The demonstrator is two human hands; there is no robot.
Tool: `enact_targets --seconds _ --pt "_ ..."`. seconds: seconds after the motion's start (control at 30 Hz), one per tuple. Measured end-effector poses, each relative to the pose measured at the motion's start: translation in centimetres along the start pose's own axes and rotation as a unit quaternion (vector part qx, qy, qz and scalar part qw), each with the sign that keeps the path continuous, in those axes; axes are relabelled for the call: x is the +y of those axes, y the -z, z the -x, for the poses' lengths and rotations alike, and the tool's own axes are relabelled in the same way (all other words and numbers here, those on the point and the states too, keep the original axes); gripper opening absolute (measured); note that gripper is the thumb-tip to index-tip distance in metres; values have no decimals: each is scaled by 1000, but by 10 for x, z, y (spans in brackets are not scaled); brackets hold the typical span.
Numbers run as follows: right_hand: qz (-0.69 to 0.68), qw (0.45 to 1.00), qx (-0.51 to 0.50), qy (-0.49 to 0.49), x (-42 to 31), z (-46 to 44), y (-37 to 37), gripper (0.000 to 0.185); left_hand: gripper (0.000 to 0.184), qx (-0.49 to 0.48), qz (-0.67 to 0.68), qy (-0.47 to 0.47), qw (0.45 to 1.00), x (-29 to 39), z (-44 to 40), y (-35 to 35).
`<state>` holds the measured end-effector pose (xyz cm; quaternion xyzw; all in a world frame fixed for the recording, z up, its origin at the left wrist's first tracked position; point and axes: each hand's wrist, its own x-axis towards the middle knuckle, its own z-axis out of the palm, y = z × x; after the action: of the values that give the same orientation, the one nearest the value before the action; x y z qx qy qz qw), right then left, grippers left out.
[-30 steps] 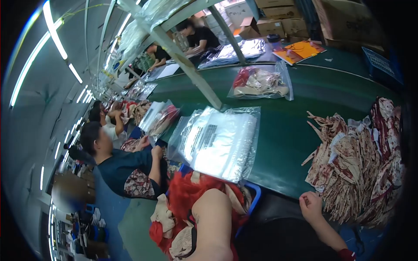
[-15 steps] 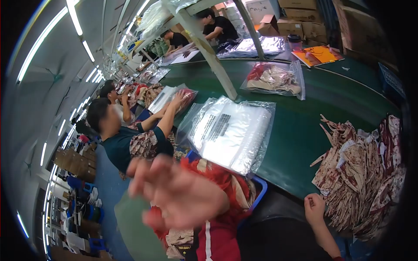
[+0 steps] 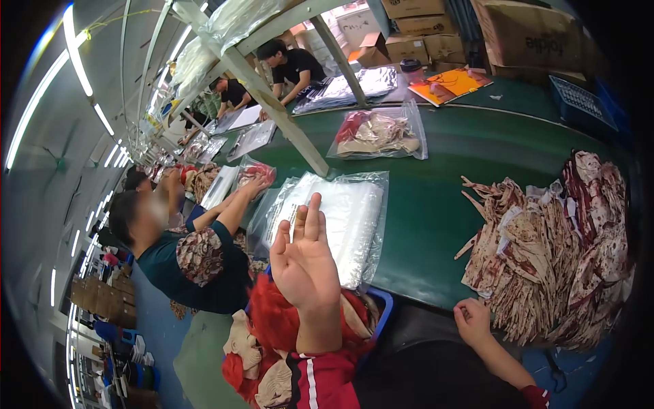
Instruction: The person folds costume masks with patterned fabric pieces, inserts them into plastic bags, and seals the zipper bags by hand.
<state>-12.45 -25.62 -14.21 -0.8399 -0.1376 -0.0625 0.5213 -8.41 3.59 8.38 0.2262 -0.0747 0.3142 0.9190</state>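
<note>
My left hand is raised, palm showing and fingers apart, with nothing in it. Behind it lies a stack of clear plastic bags on the green table. Below the hand, a blue bin holds red, hair-like material and beige, wrinkled pieces. My right hand rests by the table's near edge, fingers curled in, and nothing shows in them. Close beside it is a heap of beige, ragged-edged fabric pieces with dark red stains.
A filled clear zip bag lies farther across the green table. A post rises behind the bag stack. At the left, a co-worker handles a bag with red contents. A blue crate stands far right.
My left hand has turned more upright and moved right, over the bag stack. The whole view has shifted. My right hand stays curled by the table edge. The co-worker's hands still handle the bag.
</note>
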Motion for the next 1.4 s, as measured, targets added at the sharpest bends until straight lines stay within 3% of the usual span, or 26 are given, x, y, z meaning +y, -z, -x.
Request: enact_targets --seconds 0.33,0.37,0.43,0.5,0.53,0.6,0.67,0.73,0.8,0.87,0.97,1.1,1.17,1.27,1.4 --pt "-6 1000 -13 -17 0 2 2 6 23 -61 -8 77 995 -14 5 -2" --pt "-5 1000 -17 -17 0 1 3 6 40 -155 -99 90 979 -18 8 -5" --pt "0 1000 -26 -17 -1 1 3 6 75 -334 -272 109 896 -25 20 -22" --pt "4 999 -30 -18 1 2 2 6 109 -418 -284 93 857 -33 47 -44" --pt "5 999 -28 -17 1 2 1 6 109 -418 -278 96 859 -33 51 -54" --pt "6 1000 -15 -9 6 2 -3 7 92 -603 -161 187 759 -36 53 -75" --pt "5 1000 -14 -8 8 5 -2 7 85 -652 -40 279 704 -41 51 -107" --pt "7 1000 -18 -18 6 4 -2 7 85 -617 18 330 714 -49 63 -122" --pt "0 999 -36 -30 0 2 2 6 123 -626 14 186 757 -53 95 -116" --pt "4 999 -32 -43 0 2 5 6 124 -644 -10 211 735 -51 84 -118" --pt "21 999 -25 29 9 4 2 6 126 -682 -54 252 684 -54 67 -123" --pt "-4 1000 -30 7 5 3 3 7 132 -695 -37 273 664 -55 74 -109" --pt "-3 999 -39 9 2 2 4 6 126 -669 12 264 695 -62 89 -104" --pt "1 999 -47 5 -3 3 2 6 114 -672 9 250 697 -58 90 -102" --pt "17 999 -42 -11 -1 -2 8 7 97 -705 -43 235 668 -54 78 -99"
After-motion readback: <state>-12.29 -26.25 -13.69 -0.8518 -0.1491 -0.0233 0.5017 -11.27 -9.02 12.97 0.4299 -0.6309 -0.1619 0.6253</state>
